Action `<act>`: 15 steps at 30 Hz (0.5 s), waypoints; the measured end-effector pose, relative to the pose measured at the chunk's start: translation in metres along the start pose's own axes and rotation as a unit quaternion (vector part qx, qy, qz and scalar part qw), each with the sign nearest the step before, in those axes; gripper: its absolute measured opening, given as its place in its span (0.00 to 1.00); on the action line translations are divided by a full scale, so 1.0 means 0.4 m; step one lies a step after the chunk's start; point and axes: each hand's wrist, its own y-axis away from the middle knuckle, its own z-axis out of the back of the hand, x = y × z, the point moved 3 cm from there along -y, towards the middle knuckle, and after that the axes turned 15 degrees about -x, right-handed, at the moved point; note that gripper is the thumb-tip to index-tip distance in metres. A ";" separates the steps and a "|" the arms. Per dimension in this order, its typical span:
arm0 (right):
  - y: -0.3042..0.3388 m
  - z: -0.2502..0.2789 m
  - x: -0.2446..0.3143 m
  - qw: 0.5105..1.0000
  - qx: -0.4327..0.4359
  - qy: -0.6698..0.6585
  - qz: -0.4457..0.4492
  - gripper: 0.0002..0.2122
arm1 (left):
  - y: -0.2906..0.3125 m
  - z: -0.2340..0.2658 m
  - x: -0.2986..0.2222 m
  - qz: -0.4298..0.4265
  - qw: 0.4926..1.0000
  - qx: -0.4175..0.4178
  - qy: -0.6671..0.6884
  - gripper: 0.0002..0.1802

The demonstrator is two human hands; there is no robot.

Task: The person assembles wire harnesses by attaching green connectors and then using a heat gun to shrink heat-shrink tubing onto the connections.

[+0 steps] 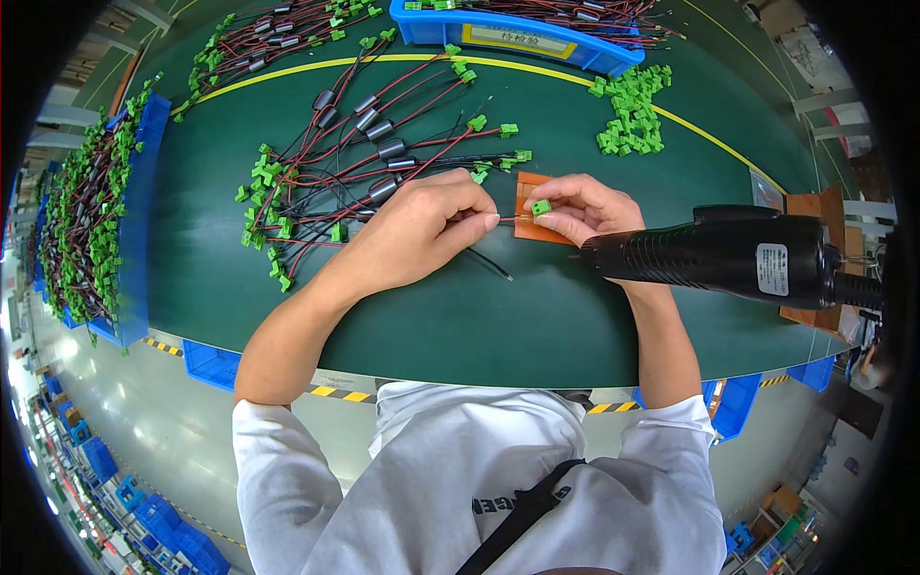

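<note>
Bench (585, 335): smooth, matt dark green top, crossed on the far side by a thin yellow line. Left hand (431, 220): bare; grip closed to a pinch, thumb against forefinger, on a thin red plastic-coated wire (507, 219) that points right. Right hand (594, 211): bare; grip closed to the width of one small, blocky green plastic connector (541, 207), held between thumb and fingers just above a flat, rectangular orange plate (525, 230) on the bench. Whether wire and connector touch, cannot tell. Black wire (491, 264): slender, pale-tipped, lying on the bench to the near side of the left hand. Electric screwdriver (709, 254): black, cylindrical, ribbed casing, pale label; level, from the right, its tip near the right hand. Red-and-black wire assemblies (391, 149): loosely tangled, with glossy dark grey cylinders and green connector ends; left and far of the left hand. Loose green connectors (632, 115): angular, heaped at far right. Blue plastic bins: one at the far side (517, 43), one at left (139, 220), both filled with wire assemblies.
</note>
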 end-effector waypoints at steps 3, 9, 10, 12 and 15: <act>0.002 -0.007 0.001 1.000 0.007 0.018 0.020 0.13 | 0.007 -0.004 0.004 0.019 0.999 -0.008 0.031 0.06; 0.003 -0.016 0.015 0.999 -0.014 -0.003 0.033 0.10 | 0.007 -0.004 0.004 0.028 0.998 -0.018 0.046 0.05; 0.003 -0.015 0.017 0.999 -0.013 0.016 0.048 0.10 | 0.007 -0.004 0.005 0.028 0.998 -0.018 0.047 0.05; 0.004 -0.016 0.016 0.998 -0.018 0.029 0.055 0.10 | 0.008 -0.004 0.005 0.023 0.999 -0.020 0.044 0.05; 0.003 -0.015 0.013 0.995 -0.022 0.062 0.074 0.10 | 0.008 -0.004 0.004 0.018 0.999 -0.015 0.035 0.04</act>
